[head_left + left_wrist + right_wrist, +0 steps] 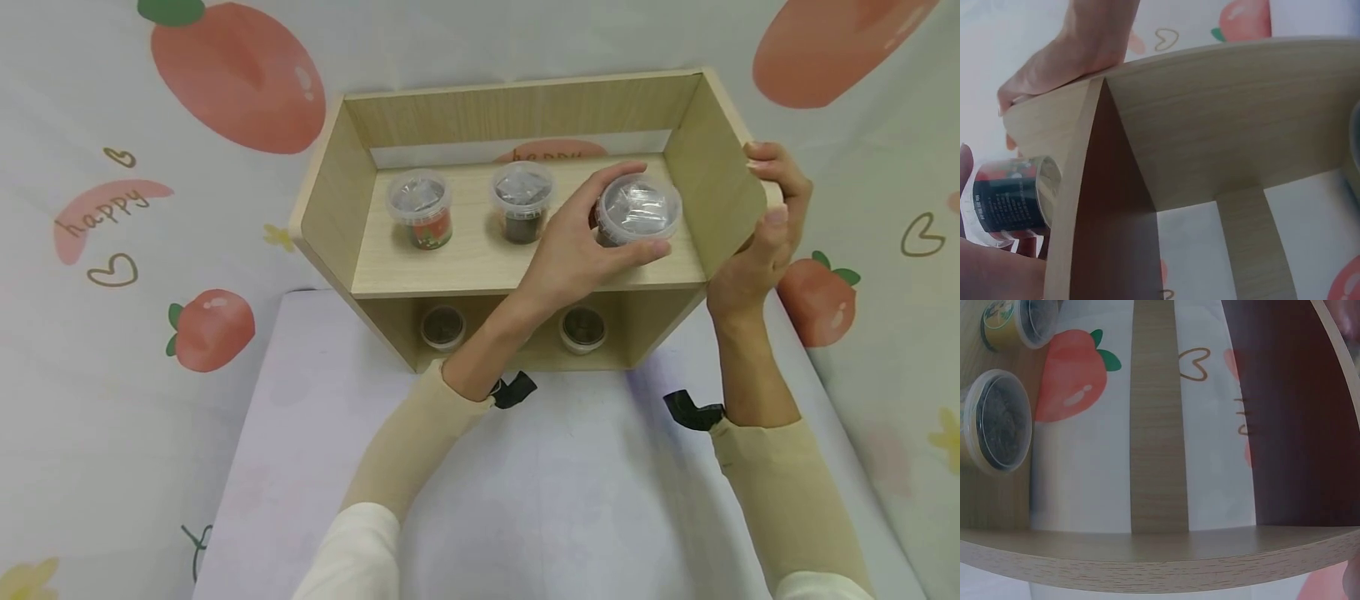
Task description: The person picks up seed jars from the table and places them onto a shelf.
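Note:
My left hand [573,242] curls its thumb and fingers round a clear-lidded plastic tub [640,208] at the right end of the upper shelf. In the left wrist view, this tub [1013,197] has a dark printed label. My right hand [768,225] grips the front edge of the wooden shelf unit's right side panel [723,167]. To the left, a tub with a red label [429,212] and a dark tub [522,204] stand upright on the same upper shelf, apart from each other.
On the lower shelf stand two dark-lidded tubs, one left [442,327] and one right [582,328]. The shelf unit's back is partly open between boards. It stands on a white table [525,500], before a fruit-patterned cloth [225,75].

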The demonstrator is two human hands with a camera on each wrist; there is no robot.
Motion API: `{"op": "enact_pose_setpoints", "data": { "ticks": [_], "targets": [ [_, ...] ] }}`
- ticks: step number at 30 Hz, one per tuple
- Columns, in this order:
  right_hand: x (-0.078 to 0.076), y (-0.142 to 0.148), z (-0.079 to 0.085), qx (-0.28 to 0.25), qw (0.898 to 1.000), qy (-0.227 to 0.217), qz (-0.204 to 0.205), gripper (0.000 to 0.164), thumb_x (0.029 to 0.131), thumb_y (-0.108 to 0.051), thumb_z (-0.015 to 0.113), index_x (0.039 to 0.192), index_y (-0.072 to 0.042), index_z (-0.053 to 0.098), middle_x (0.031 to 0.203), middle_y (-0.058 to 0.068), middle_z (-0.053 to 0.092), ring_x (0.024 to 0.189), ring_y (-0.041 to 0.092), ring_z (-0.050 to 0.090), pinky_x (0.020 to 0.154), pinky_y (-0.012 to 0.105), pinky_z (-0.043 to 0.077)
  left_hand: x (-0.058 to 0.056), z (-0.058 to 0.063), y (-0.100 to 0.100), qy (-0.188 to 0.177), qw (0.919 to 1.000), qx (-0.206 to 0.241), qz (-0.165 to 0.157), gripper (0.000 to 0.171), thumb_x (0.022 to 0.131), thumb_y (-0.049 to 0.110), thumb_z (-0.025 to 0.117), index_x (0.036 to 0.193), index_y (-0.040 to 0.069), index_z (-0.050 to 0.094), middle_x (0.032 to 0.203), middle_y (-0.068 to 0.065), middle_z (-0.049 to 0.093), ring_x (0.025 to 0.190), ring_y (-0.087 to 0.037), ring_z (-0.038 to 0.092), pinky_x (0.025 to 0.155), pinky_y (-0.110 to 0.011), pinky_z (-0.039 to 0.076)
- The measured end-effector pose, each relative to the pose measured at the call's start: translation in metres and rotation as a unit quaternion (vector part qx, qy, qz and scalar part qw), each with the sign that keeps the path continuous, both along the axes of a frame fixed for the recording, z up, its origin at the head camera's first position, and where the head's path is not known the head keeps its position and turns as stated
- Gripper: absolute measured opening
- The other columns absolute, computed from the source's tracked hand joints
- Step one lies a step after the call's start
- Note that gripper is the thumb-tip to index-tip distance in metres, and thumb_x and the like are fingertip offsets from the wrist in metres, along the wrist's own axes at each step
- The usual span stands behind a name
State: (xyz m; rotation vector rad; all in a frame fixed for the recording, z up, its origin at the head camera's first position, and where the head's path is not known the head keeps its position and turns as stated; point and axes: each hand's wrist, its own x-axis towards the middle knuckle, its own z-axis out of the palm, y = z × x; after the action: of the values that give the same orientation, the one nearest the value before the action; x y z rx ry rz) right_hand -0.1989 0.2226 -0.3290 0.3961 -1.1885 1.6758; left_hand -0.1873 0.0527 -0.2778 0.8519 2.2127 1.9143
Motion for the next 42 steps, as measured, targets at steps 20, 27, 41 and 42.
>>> {"op": "enact_pose_setpoints", "data": {
  "ticks": [20,27,41,42],
  "targets": [
    [0.001,0.000,-0.001,-0.021,1.000,0.000,0.005,0.030,0.080,-0.019,0.046,0.092,0.008,0.052,0.110,0.025,0.050,0.110,0.039,0.040,0.095,0.039,0.034,-0.028,-0.008,0.030,-0.039,0.9982,-0.024,0.038,0.072,0.071,0.023,0.078,0.132,0.022,0.040,0.116,0.012,0.048,0.101,0.005,0.047,0.086,-0.010,0.035],
    [-0.001,0.001,-0.003,-0.005,1.000,-0.001,-0.004,0.031,0.081,-0.019,0.043,0.092,0.009,0.052,0.110,0.025,0.050,0.110,0.039,0.040,0.096,0.039,0.033,-0.043,-0.026,0.034,-0.034,0.9972,-0.034,0.057,0.073,0.069,0.028,0.079,0.132,0.028,0.042,0.117,0.014,0.049,0.100,0.004,0.048,0.086,-0.011,0.036],
    [-0.002,0.003,-0.003,0.005,1.000,0.000,-0.009,0.032,0.082,-0.019,0.042,0.093,0.009,0.052,0.110,0.025,0.050,0.111,0.040,0.040,0.096,0.039,0.032,-0.051,-0.038,0.037,-0.030,0.9956,-0.041,0.079,0.071,0.068,0.030,0.080,0.130,0.026,0.045,0.114,0.011,0.054,0.099,0.004,0.050,0.084,-0.010,0.037],
    [-0.002,0.003,-0.003,0.007,1.000,-0.002,-0.012,0.032,0.082,-0.019,0.041,0.094,0.009,0.052,0.110,0.025,0.050,0.111,0.040,0.040,0.096,0.039,0.032,-0.051,-0.038,0.038,-0.032,0.9953,-0.044,0.081,0.071,0.068,0.030,0.080,0.130,0.026,0.045,0.113,0.012,0.054,0.098,0.004,0.050,0.083,-0.010,0.037]
  ]
}}
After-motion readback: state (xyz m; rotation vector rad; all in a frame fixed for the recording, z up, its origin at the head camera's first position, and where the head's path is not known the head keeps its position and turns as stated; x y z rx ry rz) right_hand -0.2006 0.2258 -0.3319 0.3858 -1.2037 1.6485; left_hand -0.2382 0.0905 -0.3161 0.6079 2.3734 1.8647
